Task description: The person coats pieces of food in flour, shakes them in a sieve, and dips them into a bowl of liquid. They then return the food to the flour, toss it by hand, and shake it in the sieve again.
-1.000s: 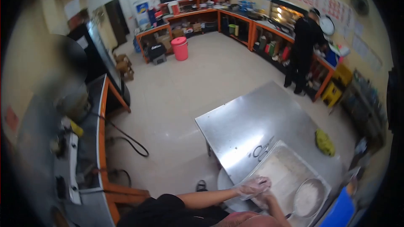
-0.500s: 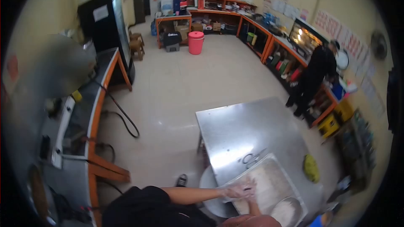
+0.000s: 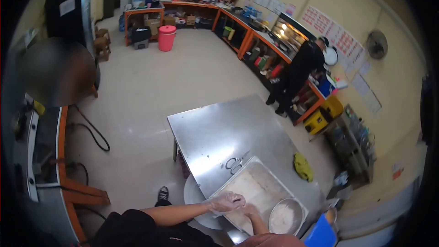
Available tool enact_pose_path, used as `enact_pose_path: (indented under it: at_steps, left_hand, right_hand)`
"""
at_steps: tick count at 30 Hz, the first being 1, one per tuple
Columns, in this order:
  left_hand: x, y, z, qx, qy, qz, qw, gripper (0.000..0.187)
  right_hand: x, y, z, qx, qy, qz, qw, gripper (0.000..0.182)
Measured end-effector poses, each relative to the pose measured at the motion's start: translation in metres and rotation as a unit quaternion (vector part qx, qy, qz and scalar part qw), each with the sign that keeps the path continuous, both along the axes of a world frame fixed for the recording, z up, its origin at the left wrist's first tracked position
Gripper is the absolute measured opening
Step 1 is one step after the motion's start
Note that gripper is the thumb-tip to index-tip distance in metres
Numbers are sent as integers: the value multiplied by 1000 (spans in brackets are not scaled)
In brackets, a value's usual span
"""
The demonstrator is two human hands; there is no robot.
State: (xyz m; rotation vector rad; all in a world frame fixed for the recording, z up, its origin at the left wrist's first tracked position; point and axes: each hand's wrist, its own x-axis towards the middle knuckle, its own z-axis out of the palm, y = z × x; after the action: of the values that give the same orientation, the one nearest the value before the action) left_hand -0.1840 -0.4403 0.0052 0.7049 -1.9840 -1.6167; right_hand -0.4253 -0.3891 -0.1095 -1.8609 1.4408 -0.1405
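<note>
My left hand (image 3: 227, 202), in a clear plastic glove, is over the near left edge of a tray (image 3: 249, 180) dusted with white powder. Its fingers look curled round a small dark thing that is too small to name. Close beside it on the right is my right hand (image 3: 250, 210), blurred, its fingers not clear. A round metal bowl (image 3: 298, 210) of white powder (image 3: 281, 218) stands at the tray's right end. Scissors (image 3: 235, 163) lie beyond the tray on the metal table (image 3: 206, 130).
A yellow-green cloth (image 3: 302, 167) lies at the table's right edge. A person in black (image 3: 299, 66) stands at the right-hand counter (image 3: 270, 41). A pink bin (image 3: 167, 39) is on the floor. A blue object (image 3: 322, 232) is at lower right.
The view has swung right, so the room and table appear further left. My hands have shifted from over the tray's powder to its near left edge.
</note>
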Motion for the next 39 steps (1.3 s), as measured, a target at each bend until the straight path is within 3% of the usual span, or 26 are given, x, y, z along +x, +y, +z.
enact_pose_path:
  at_steps: [2, 6, 11, 13, 14, 15, 16, 18, 20, 25, 33, 34, 35, 38, 39]
  left_hand:
    - [5, 5, -1, 9, 74, 13, 997, 24]
    - [3, 2, -13, -37, 76, 44, 995, 20]
    - [9, 5, -5, -31, 83, 35, 995, 18]
    - [8, 1, -4, -25, 94, 42, 994, 18]
    - [3, 3, -11, -28, 109, 55, 992, 16]
    - [0, 8, -18, -31, 120, 65, 990, 13]
    - [-5, 9, -30, -59, 106, 70, 990, 14]
    - [-12, 9, -49, -116, 76, 82, 987, 17]
    - [-3, 8, -32, -112, 95, 59, 987, 18]
    - [9, 18, -22, -250, 43, 82, 964, 16]
    - [-3, 21, -80, -262, 43, 51, 963, 22]
    - [0, 18, -62, -266, 43, 47, 962, 23]
    - [3, 19, -43, -247, -2, 11, 969, 25]
    - [0, 16, -40, -192, 25, 24, 981, 13]
    - [-6, 15, -44, -247, 5, 59, 967, 13]
  right_hand:
    - [-5, 10, -7, 16, 15, 0, 1000, 35]
    - [18, 10, -22, 43, 58, 48, 996, 36]
    - [46, -6, 14, 75, 60, 51, 994, 36]
    - [52, -14, 59, 96, -145, -99, 980, 38]
    - [47, -11, 74, 109, -242, -174, 948, 40]
    - [4, -32, 5, -39, -68, -21, 997, 44]
    - [11, -33, -8, -16, -144, -74, 987, 45]
    - [29, -36, -28, -155, 16, -51, 986, 46]
    - [47, -34, -48, -182, 85, -30, 979, 47]
    - [71, -16, -46, -104, 73, -22, 992, 50]
    - [78, -7, -22, 42, -22, -27, 999, 54]
    - [77, -9, -19, 62, -40, -35, 997, 54]
    - [75, -12, -16, 84, -59, -47, 994, 55]
    - [63, -25, 0, 183, -133, -154, 962, 56]
    - [59, -27, 12, 212, -157, -202, 943, 57]
